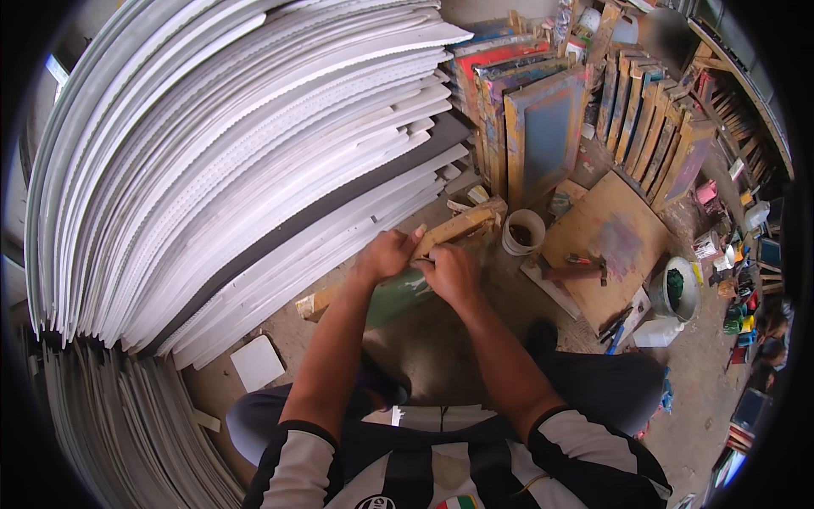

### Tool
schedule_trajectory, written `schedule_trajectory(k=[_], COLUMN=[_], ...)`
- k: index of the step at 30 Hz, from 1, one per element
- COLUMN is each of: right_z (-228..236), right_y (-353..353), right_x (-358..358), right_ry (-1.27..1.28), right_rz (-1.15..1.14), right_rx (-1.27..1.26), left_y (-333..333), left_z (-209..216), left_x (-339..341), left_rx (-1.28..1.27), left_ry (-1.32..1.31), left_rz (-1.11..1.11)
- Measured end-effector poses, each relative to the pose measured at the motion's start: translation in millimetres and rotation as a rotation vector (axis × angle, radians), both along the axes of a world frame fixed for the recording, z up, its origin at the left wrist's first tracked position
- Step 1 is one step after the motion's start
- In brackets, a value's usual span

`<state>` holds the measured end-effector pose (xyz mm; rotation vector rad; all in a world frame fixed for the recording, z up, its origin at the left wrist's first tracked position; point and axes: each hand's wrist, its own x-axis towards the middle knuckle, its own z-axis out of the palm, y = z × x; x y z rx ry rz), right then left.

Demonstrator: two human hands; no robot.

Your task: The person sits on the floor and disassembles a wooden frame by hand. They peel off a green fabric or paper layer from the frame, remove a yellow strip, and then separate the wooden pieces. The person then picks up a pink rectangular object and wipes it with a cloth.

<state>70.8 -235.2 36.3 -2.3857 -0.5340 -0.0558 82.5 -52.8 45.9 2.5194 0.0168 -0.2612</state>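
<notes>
Two bare hands at one wooden frame, up front of the seated person, beside the white sheets.

White sheet stack: one, biggest thing, sheets too many to count, one dark sheet among them. Grey sheet stack: one, lower left. Paint-stained framed screens: two leaning groups, near and far, exact count unclear. Flat stained board: one. Held frame: one, tilted, green panel below its bar. Bucket with green contents: one. White tub: one, just right of frame. Left hand closed on frame bar; right hand curled against it, can't tell what it pinches. Floor bare, stained; cluttered workshop, small containers along right.
</notes>
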Motion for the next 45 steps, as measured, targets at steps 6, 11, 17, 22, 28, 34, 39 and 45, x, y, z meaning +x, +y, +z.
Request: schedule_trajectory(k=[6, 11, 17, 22, 28, 34, 39, 45], right_z=[-1.8, 3.4, -12.0, -21.9, -27.6, -55.0, -90.2, -106.2], right_y=[1.8, 10.5, -8.1, -0.5, 1.1, 26.0, 38.0, 41.9], right_x=[13.6, 18.3, 17.7, 2.4, 8.1, -5.5, -19.8, -11.3], right_ry=[0.060, 0.075, -0.061, -0.126, -0.144, -0.383, -0.370, -0.448], right_rz=[-0.007, -0.084, -0.027, 0.027, 0.075, -0.128, -0.107, -0.059], right_rx=[-0.113, -0.158, -0.113, -0.067, -0.073, 0.224, 0.347, 0.392], left_y=[-20.4, -15.6, -31.0, -12.0, -7.5, 24.1, 12.2, 9.7], left_z=[14.4, 2.1, 3.9, -2.7, -15.0, -36.3, -13.3, 8.5], left_x=[-11.1, -8.1, -13.1, -16.8, -8.6, 9.6, 5.6, -7.7], left_rx=[0.274, 0.282, 0.214, 0.085, 0.076, 0.074, -0.027, -0.102], left_ry=[0.009, -0.034, -0.057, -0.063, -0.058, -0.102, -0.001, 0.090], left_rz=[0.121, 0.201, 0.093, 0.072, 0.042, 0.004, 0.068, 0.160])
